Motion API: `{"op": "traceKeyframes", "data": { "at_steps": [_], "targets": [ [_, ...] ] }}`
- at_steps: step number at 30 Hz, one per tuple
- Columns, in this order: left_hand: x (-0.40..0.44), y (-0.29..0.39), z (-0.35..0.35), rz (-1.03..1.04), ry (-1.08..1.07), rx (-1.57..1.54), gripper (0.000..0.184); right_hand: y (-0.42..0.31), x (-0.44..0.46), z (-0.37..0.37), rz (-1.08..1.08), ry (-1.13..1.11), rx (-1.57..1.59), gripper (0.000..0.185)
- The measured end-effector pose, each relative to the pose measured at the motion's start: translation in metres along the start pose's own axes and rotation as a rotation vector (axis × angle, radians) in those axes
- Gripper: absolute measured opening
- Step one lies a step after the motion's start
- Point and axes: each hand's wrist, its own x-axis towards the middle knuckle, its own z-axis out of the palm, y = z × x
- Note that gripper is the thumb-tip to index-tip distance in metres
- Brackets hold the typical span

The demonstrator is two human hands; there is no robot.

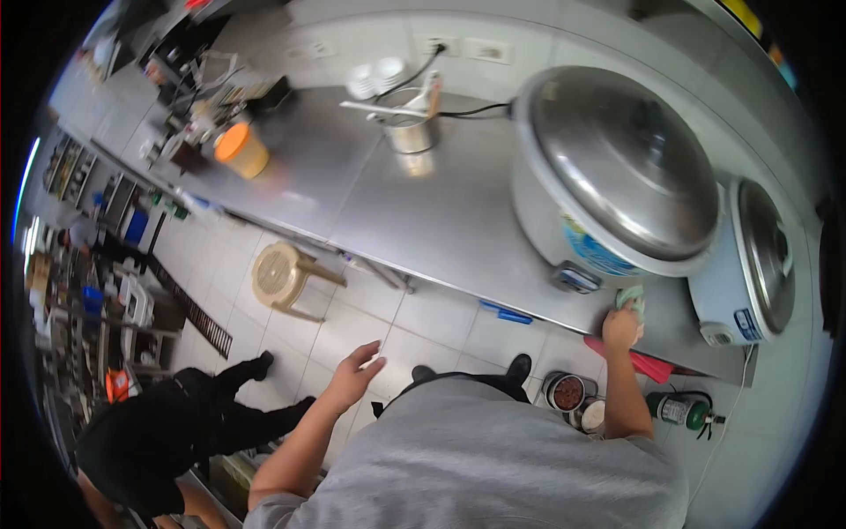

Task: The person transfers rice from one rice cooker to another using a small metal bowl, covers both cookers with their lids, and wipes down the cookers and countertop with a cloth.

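Note:
My right hand (622, 328) is closed on a pale green and white cloth (631, 301) at the front edge of the steel counter (458, 212), just below the large rice cooker (564, 212) with its domed metal lid. A red item (650, 366) shows beneath my right forearm. My left hand (357, 375) hangs in the air over the tiled floor, fingers apart, holding nothing. A second, smaller cooker (736, 273) stands to the right of the large one.
An orange-lidded container (241, 151) and a metal pot (410, 134) with utensils stand on the counter. Below are a beige stool (280, 275), food containers (565, 392) and a green cylinder (687, 412). A person in black (159, 441) bends at the lower left.

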Motion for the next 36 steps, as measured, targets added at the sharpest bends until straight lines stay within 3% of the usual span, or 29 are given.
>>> {"op": "traceKeyframes", "data": {
  "at_steps": [2,5,7,9,11,18,22,23,26,28,31,33,36],
  "targets": [
    [-0.021,-0.059,-0.029,-0.103,0.126,-0.15,0.048,-0.046,-0.046,-0.005,-0.072,-0.114,0.01,0.058],
    [-0.042,-0.065,-0.066,-0.204,0.217,-0.262,0.046,-0.124,-0.087,-0.008,-0.313,-0.285,0.216,0.062],
    [-0.031,-0.077,-0.084,-0.173,0.216,-0.289,0.046,-0.187,-0.093,0.027,-0.576,-0.21,0.305,0.065],
    [-0.006,-0.099,-0.094,-0.058,0.211,-0.273,0.045,-0.268,-0.114,0.003,-0.703,-0.186,0.346,0.063],
    [0.021,-0.091,-0.104,-0.003,0.202,-0.224,0.044,-0.34,-0.123,0.016,-0.906,0.006,0.426,0.056],
    [0.092,-0.08,-0.159,-0.005,0.219,-0.299,0.043,-0.559,-0.14,-0.009,-1.164,-0.067,0.536,0.045],
    [0.135,-0.109,-0.213,-0.115,0.4,-0.316,0.045,-0.661,-0.141,-0.021,-1.275,-0.122,0.541,0.047],
    [0.141,-0.105,-0.228,-0.111,0.446,-0.328,0.045,-0.682,-0.143,-0.021,-1.31,-0.125,0.56,0.047],
    [0.159,-0.091,-0.265,-0.114,0.571,-0.391,0.045,-0.743,-0.151,-0.023,-1.415,0.26,0.603,0.042],
    [0.167,-0.079,-0.285,-0.144,0.602,-0.443,0.045,-0.778,-0.157,-0.023,-1.526,0.093,0.643,0.041],
    [0.193,-0.074,-0.31,-0.122,0.531,-0.546,0.042,-0.814,-0.16,-0.018,-1.67,0.007,0.437,0.045],
    [0.213,-0.07,-0.327,-0.148,0.42,-0.539,0.04,-0.808,-0.157,-0.026,-1.643,-0.099,0.54,0.045],
    [0.243,-0.062,-0.361,-0.099,0.261,-0.47,0.037,-0.766,-0.16,-0.032,-1.294,-0.051,0.882,0.051]
  ]
}}
